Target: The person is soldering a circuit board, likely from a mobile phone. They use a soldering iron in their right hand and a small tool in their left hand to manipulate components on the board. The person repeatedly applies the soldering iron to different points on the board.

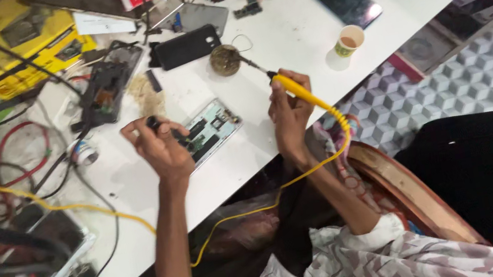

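The white table (303,37) is crowded. Near its front edge lies an opened phone (209,131). The left hand (159,147) pinches a small black tool over it. The right hand (288,112) grips a yellow soldering iron (298,87), tip in the round cleaning tin (225,60). I think soldering comes next, needing a steady tip. A black phone (187,46) and paper cup (348,40) sit near.

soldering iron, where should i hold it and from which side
Grip the soldering iron on its yellow handle, behind the metal tip, coming from the cord end. The right hand holds it there pen-style, tip angled toward the round tin.
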